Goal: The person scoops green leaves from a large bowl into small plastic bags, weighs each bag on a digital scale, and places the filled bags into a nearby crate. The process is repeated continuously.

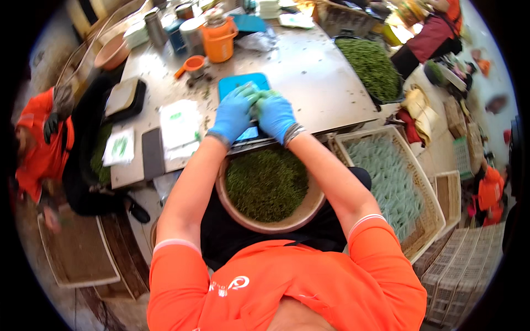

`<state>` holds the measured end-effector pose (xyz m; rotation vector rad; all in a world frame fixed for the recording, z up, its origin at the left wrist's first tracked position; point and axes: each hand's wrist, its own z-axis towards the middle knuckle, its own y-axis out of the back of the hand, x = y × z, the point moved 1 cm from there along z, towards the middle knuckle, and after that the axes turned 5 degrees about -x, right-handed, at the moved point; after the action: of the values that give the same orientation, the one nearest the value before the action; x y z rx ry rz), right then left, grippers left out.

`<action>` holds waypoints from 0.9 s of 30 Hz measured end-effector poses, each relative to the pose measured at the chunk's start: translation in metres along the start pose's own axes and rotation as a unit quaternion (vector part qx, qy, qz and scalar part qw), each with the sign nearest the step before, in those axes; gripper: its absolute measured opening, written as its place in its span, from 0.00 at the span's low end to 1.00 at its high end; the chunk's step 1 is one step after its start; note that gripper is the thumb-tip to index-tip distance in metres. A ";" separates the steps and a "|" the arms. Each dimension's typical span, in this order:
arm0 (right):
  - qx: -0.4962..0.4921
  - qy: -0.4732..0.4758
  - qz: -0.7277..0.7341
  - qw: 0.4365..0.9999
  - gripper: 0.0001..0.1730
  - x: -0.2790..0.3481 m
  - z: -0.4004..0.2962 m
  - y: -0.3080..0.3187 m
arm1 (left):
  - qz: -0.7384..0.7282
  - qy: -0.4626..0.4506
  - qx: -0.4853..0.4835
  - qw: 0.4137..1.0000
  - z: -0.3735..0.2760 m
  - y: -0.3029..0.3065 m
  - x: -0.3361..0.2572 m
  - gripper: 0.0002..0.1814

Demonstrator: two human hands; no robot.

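Note:
My left hand (234,111) and my right hand (274,111), both in blue gloves with greenish fingers, meet over a small digital scale with a blue top (242,82). Between the fingertips they pinch a small clear plastic bag (251,87), blurred and mostly hidden by the gloves. Just below, in my lap, sits a round basin (271,227) full of small dark-green leaves (267,184). To the left on the table lie a stack of white printed bags (180,124) and a dark flat phone-like slab (153,153).
On the metal table (319,87) stand an orange jug (218,41), an orange scoop (193,64) and cups. A crate (430,207) of filled clear packets (385,182) is at right, beyond it a tub of green leaves (368,68). A person (45,136) is at left.

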<state>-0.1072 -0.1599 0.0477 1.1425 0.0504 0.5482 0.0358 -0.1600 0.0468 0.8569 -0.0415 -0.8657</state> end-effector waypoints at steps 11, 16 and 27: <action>0.161 -0.083 0.054 0.982 0.10 0.004 -0.079 0.051 | 0.025 0.066 0.046 0.996 -0.001 0.014 -0.001 0.35; -0.011 -0.134 0.075 0.988 0.11 0.014 -0.023 0.010 | 0.019 0.031 0.029 0.999 -0.003 0.008 0.001 0.27; 0.437 0.000 -0.001 0.899 0.15 0.008 -0.090 0.017 | 0.015 0.077 0.075 0.994 -0.002 0.009 0.007 0.20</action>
<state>-0.1352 -0.0751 0.0255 2.0206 0.3236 0.5315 0.0471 -0.1610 0.0495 1.0600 0.0145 -0.7734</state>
